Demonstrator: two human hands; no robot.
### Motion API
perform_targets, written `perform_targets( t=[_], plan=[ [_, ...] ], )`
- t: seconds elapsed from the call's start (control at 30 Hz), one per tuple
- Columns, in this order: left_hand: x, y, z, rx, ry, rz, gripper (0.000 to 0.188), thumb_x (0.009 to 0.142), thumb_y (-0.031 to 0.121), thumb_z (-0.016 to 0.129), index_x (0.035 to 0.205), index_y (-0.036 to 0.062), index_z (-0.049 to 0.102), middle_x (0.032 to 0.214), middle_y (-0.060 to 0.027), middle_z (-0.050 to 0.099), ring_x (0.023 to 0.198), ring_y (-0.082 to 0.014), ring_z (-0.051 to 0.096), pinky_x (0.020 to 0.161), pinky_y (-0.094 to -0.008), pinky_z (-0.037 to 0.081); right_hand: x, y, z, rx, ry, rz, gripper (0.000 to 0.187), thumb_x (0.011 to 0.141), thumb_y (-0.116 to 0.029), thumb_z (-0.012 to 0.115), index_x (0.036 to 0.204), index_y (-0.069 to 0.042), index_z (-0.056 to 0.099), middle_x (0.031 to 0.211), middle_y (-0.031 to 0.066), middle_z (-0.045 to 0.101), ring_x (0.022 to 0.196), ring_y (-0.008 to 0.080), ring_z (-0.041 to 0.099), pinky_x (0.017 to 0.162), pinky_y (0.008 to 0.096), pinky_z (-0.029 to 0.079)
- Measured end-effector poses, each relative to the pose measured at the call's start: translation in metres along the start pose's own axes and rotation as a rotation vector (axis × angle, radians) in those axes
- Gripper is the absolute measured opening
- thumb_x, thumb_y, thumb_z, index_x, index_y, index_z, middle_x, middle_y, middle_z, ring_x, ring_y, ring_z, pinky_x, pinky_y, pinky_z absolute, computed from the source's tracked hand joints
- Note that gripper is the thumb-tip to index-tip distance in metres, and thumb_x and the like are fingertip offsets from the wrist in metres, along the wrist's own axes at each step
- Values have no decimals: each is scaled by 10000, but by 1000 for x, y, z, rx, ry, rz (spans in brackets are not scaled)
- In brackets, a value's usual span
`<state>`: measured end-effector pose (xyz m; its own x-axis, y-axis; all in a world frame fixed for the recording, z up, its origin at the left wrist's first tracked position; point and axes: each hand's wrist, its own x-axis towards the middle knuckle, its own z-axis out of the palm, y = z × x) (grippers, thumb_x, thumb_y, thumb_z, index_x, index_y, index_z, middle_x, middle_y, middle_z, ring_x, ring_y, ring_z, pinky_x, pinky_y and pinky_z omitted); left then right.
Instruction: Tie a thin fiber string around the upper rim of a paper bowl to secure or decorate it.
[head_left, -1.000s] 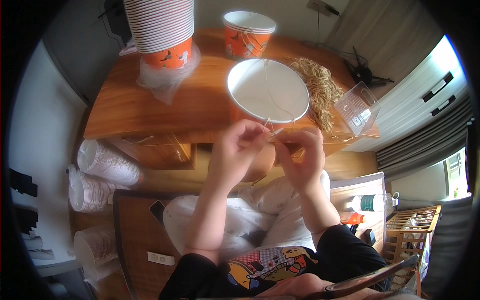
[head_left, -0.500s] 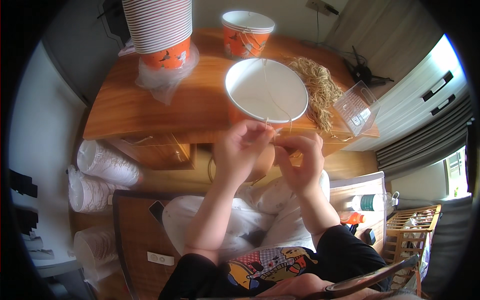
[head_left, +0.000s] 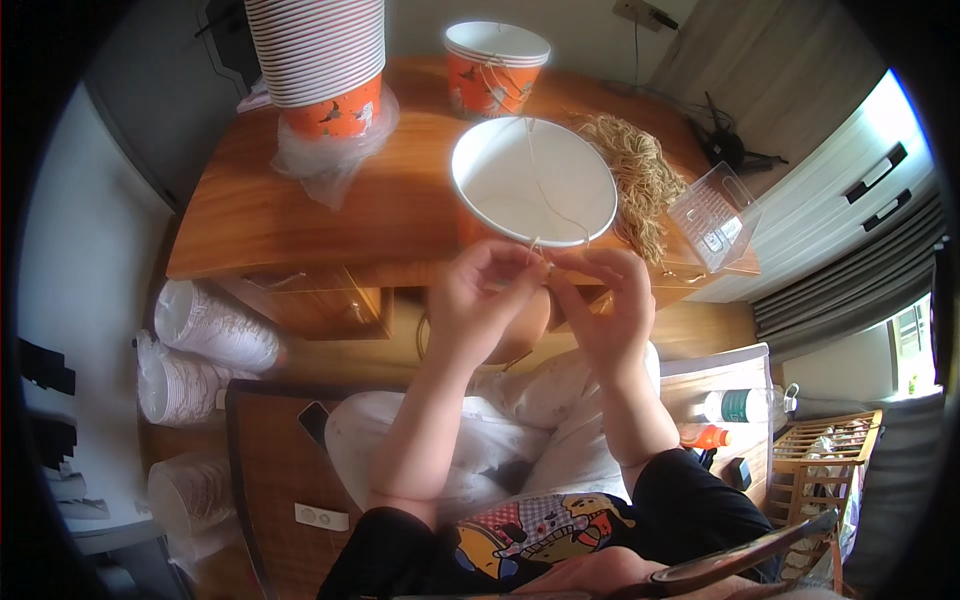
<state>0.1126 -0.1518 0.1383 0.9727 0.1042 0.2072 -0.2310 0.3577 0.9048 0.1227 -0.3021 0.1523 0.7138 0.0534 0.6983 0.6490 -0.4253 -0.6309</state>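
A large paper bucket (head_left: 500, 190), white inside and orange outside, stands at the table's near edge with its mouth tilted toward me. A thin tan string (head_left: 560, 211) hangs across its inside, from the far rim to the near rim. Just below the near rim, my left hand (head_left: 485, 300) and my right hand (head_left: 612, 305) meet, fingertips almost touching. Both are closed in a pinch on the string's end at the rim. The exact spot between the fingertips is mostly hidden. Right of the bucket lies a heap of loose tan strings (head_left: 640, 172).
A tall stack of orange-and-white buckets (head_left: 318, 60) stands at the back left of the wooden table (head_left: 400, 215). A shorter nested stack (head_left: 490, 80) is behind. A clear plastic basket (head_left: 715, 218) sits at the right edge. White wrapped stacks (head_left: 225, 330) lie left, below the table.
My right hand has turned and its fingertips have come up closer to my left fingertips. The string inside the bucket has shifted slightly to the right at the near rim.
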Motion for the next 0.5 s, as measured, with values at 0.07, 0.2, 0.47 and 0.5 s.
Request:
perform_targets(
  t=[0.07, 0.2, 0.47, 0.5],
  plan=[
    [1, -2, -1, 12, -7, 6, 153, 849, 94, 722, 951, 6, 650, 915, -42, 698, 843, -84, 656, 735, -222, 511, 0, 1, 1, 49, -5, 33, 340, 705, -4, 782, 983, -77, 599, 908, 18, 710, 852, 194, 604, 826, 310, 401],
    [2, 0, 0, 31, -7, 29, 155, 842, 65, 721, 961, -3, 650, 937, -61, 704, 859, -94, 663, 730, -227, 516, 2, 1, -3, -2, -36, -31, 325, 707, 5, 776, 973, -73, 607, 892, 4, 721, 834, 169, 594, 801, 306, 396],
    [3, -4, -2, 52, -32, 65, 186, 887, 171, 692, 982, 11, 675, 960, -62, 710, 878, -92, 661, 732, -211, 508, 2, -3, -2, -19, -62, -56, 311, 700, 11, 774, 963, -67, 626, 868, -8, 721, 822, 152, 587, 779, 299, 390],
    [3, -3, -2, 49, -48, 52, 205, 891, 197, 692, 984, 15, 679, 967, -61, 710, 887, -91, 659, 742, -208, 505, 2, -3, -2, -20, -63, -60, 312, 702, 16, 770, 966, -64, 626, 870, -4, 720, 825, 156, 588, 778, 298, 394]
  ],
)
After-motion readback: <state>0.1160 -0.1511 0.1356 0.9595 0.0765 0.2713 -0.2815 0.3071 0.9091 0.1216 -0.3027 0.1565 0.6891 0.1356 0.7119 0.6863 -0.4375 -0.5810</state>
